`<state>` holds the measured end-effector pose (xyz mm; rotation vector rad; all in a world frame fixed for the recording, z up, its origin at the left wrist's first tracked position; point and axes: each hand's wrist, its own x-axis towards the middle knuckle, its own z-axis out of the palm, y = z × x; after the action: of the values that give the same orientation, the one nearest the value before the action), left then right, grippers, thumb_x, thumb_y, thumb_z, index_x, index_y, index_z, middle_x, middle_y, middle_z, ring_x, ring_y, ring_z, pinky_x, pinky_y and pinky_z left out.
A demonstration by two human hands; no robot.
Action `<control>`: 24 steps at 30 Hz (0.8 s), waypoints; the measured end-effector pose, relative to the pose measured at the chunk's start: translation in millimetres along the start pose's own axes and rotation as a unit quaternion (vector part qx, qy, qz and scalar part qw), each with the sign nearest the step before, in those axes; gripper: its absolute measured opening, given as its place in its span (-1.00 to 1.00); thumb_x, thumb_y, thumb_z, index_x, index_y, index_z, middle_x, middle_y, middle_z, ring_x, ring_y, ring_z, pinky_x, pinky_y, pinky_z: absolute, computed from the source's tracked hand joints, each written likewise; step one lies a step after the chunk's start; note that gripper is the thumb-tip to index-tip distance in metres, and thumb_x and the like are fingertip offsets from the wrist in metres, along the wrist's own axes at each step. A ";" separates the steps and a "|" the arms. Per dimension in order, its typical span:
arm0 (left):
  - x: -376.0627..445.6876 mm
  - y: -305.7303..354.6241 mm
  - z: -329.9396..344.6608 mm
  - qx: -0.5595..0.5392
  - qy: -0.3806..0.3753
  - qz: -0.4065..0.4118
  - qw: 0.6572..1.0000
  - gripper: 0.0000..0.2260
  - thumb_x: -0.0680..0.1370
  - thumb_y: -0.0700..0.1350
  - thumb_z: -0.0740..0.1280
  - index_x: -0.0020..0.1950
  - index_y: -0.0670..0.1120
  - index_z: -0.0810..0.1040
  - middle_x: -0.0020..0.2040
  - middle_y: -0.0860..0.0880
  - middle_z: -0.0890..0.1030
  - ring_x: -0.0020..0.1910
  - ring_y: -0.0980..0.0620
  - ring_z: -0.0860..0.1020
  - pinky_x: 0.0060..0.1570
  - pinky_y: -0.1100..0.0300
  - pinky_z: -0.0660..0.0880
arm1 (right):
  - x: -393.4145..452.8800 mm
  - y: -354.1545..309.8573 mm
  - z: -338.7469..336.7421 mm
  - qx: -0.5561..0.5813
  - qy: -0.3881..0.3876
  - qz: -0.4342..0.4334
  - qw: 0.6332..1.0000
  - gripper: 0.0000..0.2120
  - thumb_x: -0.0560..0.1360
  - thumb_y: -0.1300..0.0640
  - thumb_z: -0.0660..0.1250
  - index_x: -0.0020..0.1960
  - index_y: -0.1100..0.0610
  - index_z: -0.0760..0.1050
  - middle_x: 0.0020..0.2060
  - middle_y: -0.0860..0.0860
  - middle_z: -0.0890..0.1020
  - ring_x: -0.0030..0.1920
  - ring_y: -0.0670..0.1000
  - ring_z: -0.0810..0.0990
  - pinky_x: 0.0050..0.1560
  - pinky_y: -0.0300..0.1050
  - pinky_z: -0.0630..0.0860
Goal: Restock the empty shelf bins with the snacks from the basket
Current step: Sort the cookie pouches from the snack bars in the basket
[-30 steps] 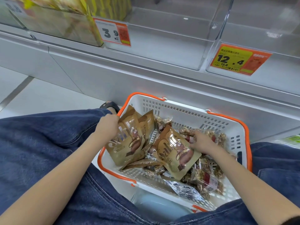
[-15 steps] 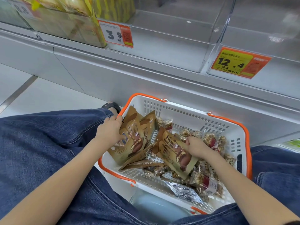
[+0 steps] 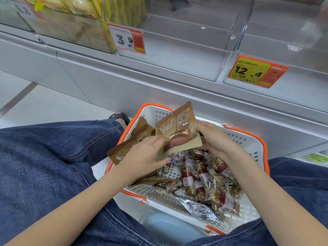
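Observation:
A white basket with an orange rim (image 3: pixel 248 134) sits between my knees, below the shelf. My left hand (image 3: pixel 143 155) grips a stack of brown snack pouches (image 3: pixel 131 141) at the basket's left side. My right hand (image 3: pixel 213 139) pinches the right edge of one more brown pouch (image 3: pixel 179 132), held upright over the basket against the left hand's stack. Several clear-wrapped grain bars with red labels (image 3: pixel 204 176) and a silver packet (image 3: pixel 197 208) lie in the basket. Two clear shelf bins stand empty: one behind the 3.9 tag (image 3: pixel 177 55), one behind the 12.4 tag (image 3: pixel 292 50).
Yellow-packed goods (image 3: pixel 74 20) fill the bin at the upper left. Price tags 3.9 (image 3: pixel 126 39) and 12.4 (image 3: pixel 255 71) hang on the bin fronts. A grey shelf ledge (image 3: pixel 159 82) runs below them. My blue-jeaned legs (image 3: pixel 44 166) flank the basket; pale floor (image 3: pixel 44 107) lies left.
My right hand lifted its brown pouch out of the basket and brought it left to the stack in my left hand. The left hand rose slightly with its pouches.

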<state>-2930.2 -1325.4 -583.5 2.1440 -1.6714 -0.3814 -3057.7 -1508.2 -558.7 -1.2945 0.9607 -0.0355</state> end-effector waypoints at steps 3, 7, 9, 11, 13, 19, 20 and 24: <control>-0.5 -1.4 3.0 -0.147 0.020 -0.076 0.986 -0.59 0.51 0.01 0.33 0.34 0.02 0.40 0.25 0.13 0.48 0.22 0.18 0.44 0.18 0.25 0.42 | -5.9 -2.3 1.1 -0.050 -0.001 -0.056 0.997 -0.82 0.56 0.25 0.14 -0.19 0.08 0.38 -0.31 0.03 0.57 -0.26 0.07 0.57 -0.19 0.04 0.51; 17.8 -27.3 -15.2 -0.427 0.094 -0.316 0.842 -0.71 0.52 0.04 0.34 0.20 0.01 0.47 0.16 0.06 0.55 0.13 0.10 0.52 0.20 0.12 0.45 | -25.5 -14.7 -8.2 -0.046 -0.087 -0.094 0.991 -0.78 0.59 0.27 0.14 -0.22 0.10 0.35 -0.43 -0.07 0.54 -0.44 -0.10 0.50 -0.43 -0.23 0.43; 23.3 -44.8 -31.3 -0.533 0.029 -0.392 0.749 -0.69 0.50 0.10 0.35 0.17 -0.03 0.50 0.21 -0.06 0.57 0.16 -0.01 0.54 0.27 0.05 0.42 | -33.1 -21.2 -17.1 -0.013 -0.145 -0.091 0.985 -0.80 0.60 0.25 0.17 -0.19 0.11 0.37 -0.39 -0.03 0.55 -0.46 -0.11 0.50 -0.48 -0.28 0.44; 22.6 -52.1 -40.4 -0.641 -0.026 -0.391 0.660 -0.68 0.46 0.02 0.36 0.18 -0.06 0.53 0.23 -0.14 0.58 0.19 -0.10 0.55 0.25 -0.03 0.44 | -36.6 -23.6 -20.9 0.008 -0.181 -0.092 0.979 -0.83 0.59 0.22 0.19 -0.19 0.10 0.39 -0.37 -0.02 0.57 -0.45 -0.10 0.50 -0.48 -0.30 0.44; 20.1 -48.2 -43.1 -0.698 -0.040 -0.365 0.614 -0.73 0.46 -0.07 0.33 0.15 -0.05 0.55 0.14 -0.13 0.62 0.13 -0.14 0.57 0.10 -0.10 0.54 | -34.3 -20.3 -17.5 -0.005 -0.175 -0.097 0.980 -0.84 0.57 0.18 0.21 -0.19 0.08 0.40 -0.35 -0.01 0.58 -0.44 -0.08 0.49 -0.47 -0.30 0.43; 30.0 -53.9 -61.5 -0.613 0.111 -0.354 0.698 -0.74 0.54 -0.24 0.30 0.23 -0.20 0.48 -0.05 -0.13 0.66 -0.16 -0.03 0.67 -0.07 -0.02 0.62 | -19.5 -5.4 -21.0 -0.002 0.024 -0.086 0.996 -0.86 0.59 0.17 0.24 -0.01 0.03 0.56 -0.04 0.00 0.69 -0.06 0.02 0.67 0.03 -0.01 0.60; 32.5 -59.3 -69.0 -0.574 0.155 -0.352 0.723 -0.80 0.54 -0.23 0.31 0.17 -0.18 0.51 -0.05 -0.12 0.66 -0.14 -0.03 0.67 -0.03 -0.03 0.61 | -20.8 -4.9 -26.2 -0.009 0.049 -0.083 0.995 -0.85 0.59 0.15 0.24 0.05 0.00 0.57 0.00 -0.02 0.68 0.01 0.00 0.67 0.10 -0.02 0.58; 46.6 -72.6 -92.0 -0.412 0.271 -0.320 0.809 -0.95 0.53 -0.14 0.36 -0.08 0.00 0.59 -0.13 -0.03 0.66 -0.08 -0.10 0.63 0.07 -0.11 0.55 | -23.5 -7.5 -36.1 -0.009 0.088 -0.069 0.994 -0.84 0.60 0.15 0.21 0.09 0.04 0.55 -0.01 -0.02 0.69 -0.03 0.00 0.69 0.15 0.01 0.56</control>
<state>-2815.3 -1342.5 -534.5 1.7819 -0.2979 -0.4919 -3091.1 -1526.9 -537.5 -1.3896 1.0209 -0.2533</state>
